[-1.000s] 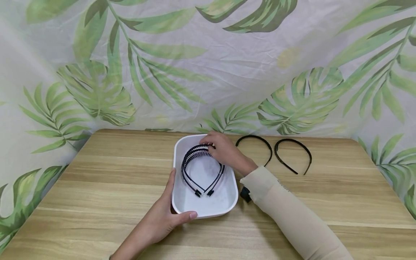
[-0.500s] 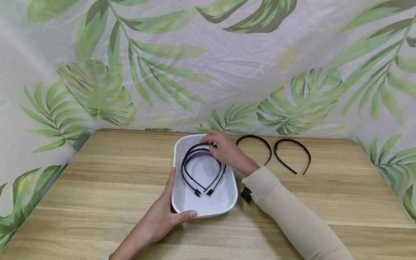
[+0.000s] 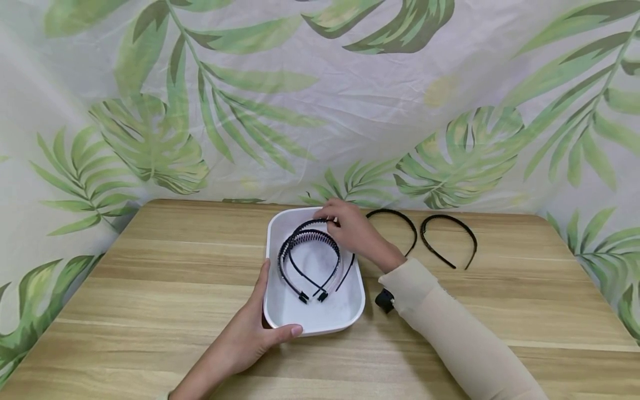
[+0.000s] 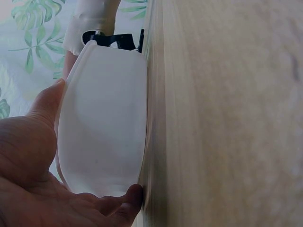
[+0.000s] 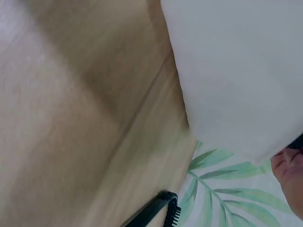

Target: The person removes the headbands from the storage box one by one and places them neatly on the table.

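Note:
A white plastic tub [image 3: 320, 319] stands on the table and holds several thin black headbands [image 3: 281, 271], some with comb teeth. My left hand [image 3: 244, 338] grips the tub at its near left corner, thumb over the front rim and fingers along the left side. In the left wrist view, this hand [image 4: 28, 165] wraps the end of the tub wall [image 4: 104, 113]. Over the far right part of the tub, my right hand [image 3: 350, 229] pinches the top of one black headband [image 3: 346, 273]; its fingertips are partly hidden. Only part of the right hand [image 5: 289, 182] shows in its wrist view.
Two more black headbands lie on the wooden table [image 3: 165, 278] right of the tub: one nearer headband [image 3: 390, 211], partly behind my right wrist, and another headband [image 3: 450, 216] farther right. A leaf-printed cloth [image 3: 280, 128] hangs behind the table.
My right hand has shifted slightly right with the pinched headband, whose end now stands apart from the others in the tub. The left hand and the tub have stayed in place.

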`<state>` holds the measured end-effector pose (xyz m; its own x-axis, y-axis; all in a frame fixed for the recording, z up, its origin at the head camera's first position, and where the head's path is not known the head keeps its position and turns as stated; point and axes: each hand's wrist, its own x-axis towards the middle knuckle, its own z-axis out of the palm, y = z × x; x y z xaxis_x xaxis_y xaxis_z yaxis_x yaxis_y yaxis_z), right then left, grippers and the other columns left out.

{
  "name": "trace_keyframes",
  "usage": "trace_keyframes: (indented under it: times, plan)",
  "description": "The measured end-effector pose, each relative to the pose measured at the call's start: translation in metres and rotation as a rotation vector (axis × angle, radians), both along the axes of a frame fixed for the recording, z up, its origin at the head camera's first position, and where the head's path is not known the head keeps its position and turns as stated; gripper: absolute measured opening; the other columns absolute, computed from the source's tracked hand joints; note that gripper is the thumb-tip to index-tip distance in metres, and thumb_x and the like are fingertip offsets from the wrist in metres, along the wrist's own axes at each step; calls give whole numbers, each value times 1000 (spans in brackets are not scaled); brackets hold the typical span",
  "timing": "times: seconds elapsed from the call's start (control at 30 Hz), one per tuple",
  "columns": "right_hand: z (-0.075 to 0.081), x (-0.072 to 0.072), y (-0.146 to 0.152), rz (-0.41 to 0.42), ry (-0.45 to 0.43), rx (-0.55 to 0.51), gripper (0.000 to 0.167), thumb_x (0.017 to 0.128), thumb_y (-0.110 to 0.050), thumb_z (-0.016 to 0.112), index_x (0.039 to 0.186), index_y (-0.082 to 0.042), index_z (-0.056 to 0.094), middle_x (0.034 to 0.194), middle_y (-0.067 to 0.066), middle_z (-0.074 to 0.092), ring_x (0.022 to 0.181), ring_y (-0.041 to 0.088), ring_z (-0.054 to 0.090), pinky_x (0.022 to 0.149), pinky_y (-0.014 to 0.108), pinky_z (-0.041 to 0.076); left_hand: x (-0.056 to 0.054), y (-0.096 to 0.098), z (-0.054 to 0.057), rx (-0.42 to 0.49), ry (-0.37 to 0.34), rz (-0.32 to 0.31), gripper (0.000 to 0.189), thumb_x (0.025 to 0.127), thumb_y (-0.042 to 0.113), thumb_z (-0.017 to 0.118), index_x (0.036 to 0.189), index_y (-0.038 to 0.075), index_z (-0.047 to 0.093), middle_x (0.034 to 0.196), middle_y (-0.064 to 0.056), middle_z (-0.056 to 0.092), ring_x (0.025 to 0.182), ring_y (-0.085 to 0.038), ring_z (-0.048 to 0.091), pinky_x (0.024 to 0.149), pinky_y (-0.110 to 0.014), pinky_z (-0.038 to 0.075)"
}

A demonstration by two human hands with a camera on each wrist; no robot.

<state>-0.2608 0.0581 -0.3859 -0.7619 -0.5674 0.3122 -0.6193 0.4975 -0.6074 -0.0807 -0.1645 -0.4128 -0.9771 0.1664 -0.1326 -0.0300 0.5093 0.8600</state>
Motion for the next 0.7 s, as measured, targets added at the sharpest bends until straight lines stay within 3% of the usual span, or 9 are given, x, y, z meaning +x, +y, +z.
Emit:
trace_keyframes:
  times: [0.17, 0.4, 0.7]
  plan:
    - [3, 0, 6, -20, 15, -32, 35, 92, 12, 55, 116, 1, 78, 114, 17, 72, 113, 32, 66, 96, 45, 55, 0, 0, -1, 2, 4, 3, 135, 82, 38, 90, 169, 19, -13, 177, -10, 4, 159, -32, 22, 126, -54, 18]
    - [8, 0, 15, -45, -2, -28, 34, 94, 11, 55, 116, 0, 78, 113, 15, 72, 95, 25, 62, 80, 34, 50, 0, 1, -1, 10, 3, 10, 135, 81, 40, 90, 169, 21, -11, 178, -9, 5, 158, -31, 27, 125, -53, 21]
    - [11, 2, 25, -71, -15, -18, 34, 93, 12, 55, 115, 0, 78, 112, 14, 71, 96, 26, 63, 82, 36, 53, 0, 2, -2, 3, 8, 8, 135, 81, 40, 90, 169, 24, -10, 178, -7, 6, 158, -30, 26, 126, -50, 22]
